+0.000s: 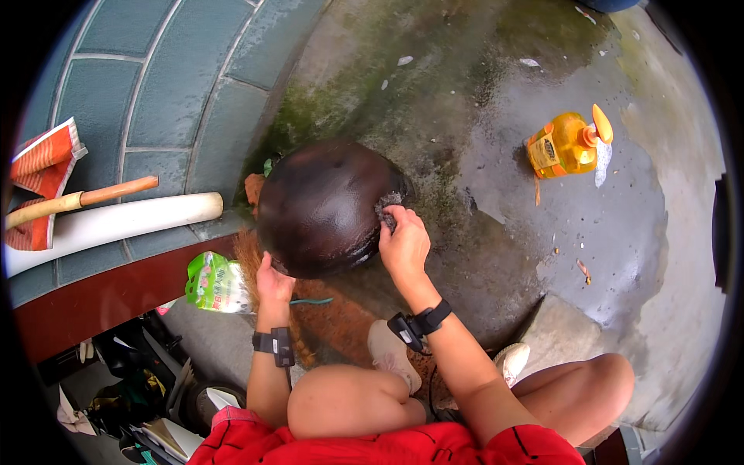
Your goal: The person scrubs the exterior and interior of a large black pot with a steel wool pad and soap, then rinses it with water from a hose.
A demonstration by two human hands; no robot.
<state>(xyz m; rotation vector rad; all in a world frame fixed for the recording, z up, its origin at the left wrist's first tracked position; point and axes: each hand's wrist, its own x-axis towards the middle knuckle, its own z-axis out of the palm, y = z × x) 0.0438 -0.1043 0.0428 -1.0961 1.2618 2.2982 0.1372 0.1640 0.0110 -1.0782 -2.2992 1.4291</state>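
Observation:
A dark, wet, round-bottomed metal pot (325, 203) lies before me with its domed outside facing up. Its inside is hidden. My left hand (275, 285) grips the near left edge, thumb up against the dome and the other fingers mostly out of sight. Pinched in my right hand (405, 241) is a grey steel-wool scourer (388, 204), which touches the pot's right side. Some pale suds show low on the pot near that hand. Both wrists carry black strapped devices.
An orange pump bottle (564, 148) stands on wet concrete (511, 244) at right. Left are a green-and-white packet (218, 285), straw broom bristles (248, 261), a white pipe (145, 220), a wooden stick (119, 190) and a tiled wall (157, 99). A stone block (561, 331) sits near my foot.

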